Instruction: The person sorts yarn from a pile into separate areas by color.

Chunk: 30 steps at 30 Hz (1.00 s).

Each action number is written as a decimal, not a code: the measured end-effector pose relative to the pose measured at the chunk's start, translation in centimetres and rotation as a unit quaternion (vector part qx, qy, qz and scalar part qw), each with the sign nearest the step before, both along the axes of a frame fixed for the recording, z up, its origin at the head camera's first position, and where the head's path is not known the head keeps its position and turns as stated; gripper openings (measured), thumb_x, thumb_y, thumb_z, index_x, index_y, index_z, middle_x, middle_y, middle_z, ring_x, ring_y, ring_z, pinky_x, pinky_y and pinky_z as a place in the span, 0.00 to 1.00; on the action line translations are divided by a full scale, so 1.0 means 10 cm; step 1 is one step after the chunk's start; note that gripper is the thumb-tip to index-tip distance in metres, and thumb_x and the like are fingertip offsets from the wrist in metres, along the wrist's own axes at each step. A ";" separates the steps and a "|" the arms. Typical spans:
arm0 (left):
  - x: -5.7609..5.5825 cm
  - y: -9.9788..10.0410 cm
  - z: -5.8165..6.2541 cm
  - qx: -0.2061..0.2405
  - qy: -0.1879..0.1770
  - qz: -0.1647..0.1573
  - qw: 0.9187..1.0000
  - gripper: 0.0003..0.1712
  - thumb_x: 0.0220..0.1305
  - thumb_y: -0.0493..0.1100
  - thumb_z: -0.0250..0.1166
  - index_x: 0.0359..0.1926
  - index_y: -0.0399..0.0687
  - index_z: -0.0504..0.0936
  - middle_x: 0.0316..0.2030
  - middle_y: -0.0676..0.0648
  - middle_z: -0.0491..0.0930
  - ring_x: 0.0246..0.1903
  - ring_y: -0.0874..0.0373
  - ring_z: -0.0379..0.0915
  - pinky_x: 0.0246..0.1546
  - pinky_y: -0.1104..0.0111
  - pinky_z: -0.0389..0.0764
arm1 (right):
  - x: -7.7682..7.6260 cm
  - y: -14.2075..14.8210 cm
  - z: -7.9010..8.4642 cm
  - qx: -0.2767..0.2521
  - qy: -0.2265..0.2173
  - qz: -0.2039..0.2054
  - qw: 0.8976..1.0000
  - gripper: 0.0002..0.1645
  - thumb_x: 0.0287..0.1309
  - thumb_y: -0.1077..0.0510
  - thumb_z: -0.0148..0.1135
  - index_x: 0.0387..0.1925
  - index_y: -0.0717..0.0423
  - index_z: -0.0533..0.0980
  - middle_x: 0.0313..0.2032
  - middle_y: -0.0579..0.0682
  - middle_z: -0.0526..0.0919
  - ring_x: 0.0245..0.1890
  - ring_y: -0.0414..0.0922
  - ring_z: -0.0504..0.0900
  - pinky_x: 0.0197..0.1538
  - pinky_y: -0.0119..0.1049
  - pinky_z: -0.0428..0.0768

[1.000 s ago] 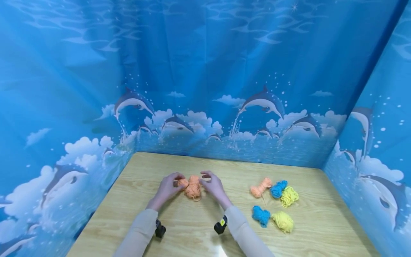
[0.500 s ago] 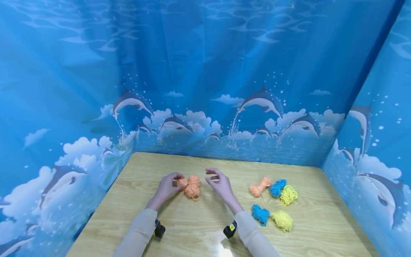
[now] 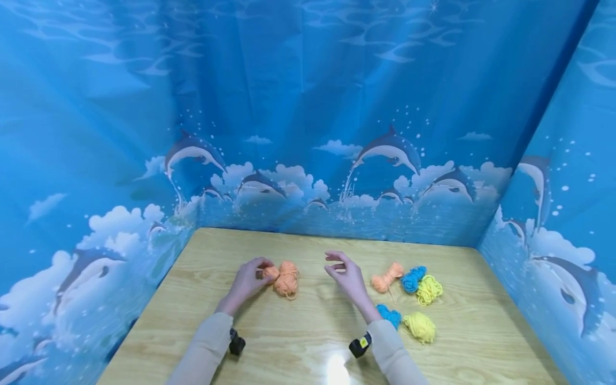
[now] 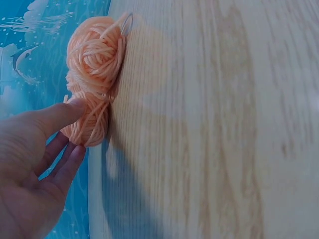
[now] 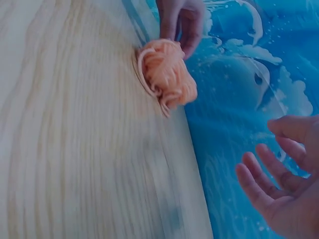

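Observation:
On the left half of the table, my left hand [image 3: 247, 279] pinches a small peach-orange ball of yarn [image 3: 271, 273] between thumb and fingers. Touching its right side is a larger bundle of peach-orange yarn [image 3: 287, 279]. In the left wrist view, my thumb lies on the small ball [image 4: 89, 122], and the larger bundle [image 4: 94, 52] sits beyond it with a loose loop. My right hand [image 3: 348, 275] is held apart to the right of the yarn, fingers loosely bent around nothing. The right wrist view shows that hand [image 5: 284, 174] away from the bundle [image 5: 167, 72].
Toward the right lie another peach-orange skein [image 3: 387, 277], a blue skein [image 3: 413, 279] and a yellow skein [image 3: 429, 290]. Nearer are a second blue skein [image 3: 389, 315], partly behind my right forearm, and a yellow ball [image 3: 420, 328]. A dolphin-print curtain [image 3: 298, 133] borders the wooden table [image 3: 298, 342].
My right hand has left the side of the larger orange bundle and moved right, toward the other skeins. The left hand keeps its pinch on the small orange ball of yarn.

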<state>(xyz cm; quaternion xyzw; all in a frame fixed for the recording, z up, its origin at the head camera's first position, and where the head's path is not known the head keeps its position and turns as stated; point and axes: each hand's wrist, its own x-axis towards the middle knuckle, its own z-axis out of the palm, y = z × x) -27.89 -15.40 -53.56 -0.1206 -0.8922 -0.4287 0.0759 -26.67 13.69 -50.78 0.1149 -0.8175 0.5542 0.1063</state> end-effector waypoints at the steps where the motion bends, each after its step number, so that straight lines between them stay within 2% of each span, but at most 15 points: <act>1: 0.00 0.00 0.00 -0.001 -0.002 0.001 1.000 0.15 0.58 0.31 0.74 0.47 0.39 0.84 0.44 0.41 0.84 0.45 0.44 0.83 0.48 0.55 0.86 | 0.00 0.04 0.01 0.002 -0.002 -0.005 1.000 0.21 0.63 0.65 0.68 0.58 0.59 0.79 0.50 0.59 0.85 0.45 0.55 0.86 0.49 0.43 0.86; 7: -0.02 0.00 -0.01 0.005 -0.008 0.006 1.000 0.15 0.57 0.32 0.75 0.46 0.41 0.84 0.44 0.42 0.84 0.45 0.45 0.83 0.49 0.56 0.86 | 0.02 0.30 0.06 0.008 -0.024 -0.043 0.999 0.22 0.65 0.61 0.67 0.60 0.56 0.78 0.52 0.58 0.84 0.48 0.55 0.85 0.53 0.47 0.84; 13: -0.01 0.00 -0.02 0.009 -0.015 0.005 1.000 0.15 0.58 0.32 0.74 0.47 0.41 0.84 0.45 0.43 0.84 0.46 0.45 0.83 0.49 0.56 0.86 | 0.03 0.59 0.13 0.009 -0.030 -0.070 0.997 0.24 0.67 0.61 0.66 0.63 0.60 0.76 0.55 0.61 0.83 0.51 0.59 0.83 0.56 0.51 0.82; 23: -0.02 0.00 -0.04 0.002 -0.014 0.002 1.000 0.15 0.59 0.32 0.74 0.47 0.42 0.84 0.45 0.43 0.84 0.46 0.46 0.83 0.48 0.56 0.86 | 0.07 1.00 0.20 0.033 -0.075 -0.116 0.990 0.27 0.70 0.58 0.62 0.68 0.57 0.71 0.61 0.63 0.78 0.57 0.62 0.79 0.58 0.56 0.80; 30: -0.01 0.00 -0.02 0.004 -0.010 0.004 1.000 0.15 0.58 0.32 0.74 0.47 0.42 0.84 0.45 0.43 0.84 0.46 0.46 0.83 0.49 0.56 0.86 | 0.07 1.20 0.23 0.039 -0.101 -0.124 0.986 0.29 0.72 0.58 0.60 0.70 0.59 0.68 0.65 0.66 0.73 0.60 0.65 0.76 0.58 0.56 0.81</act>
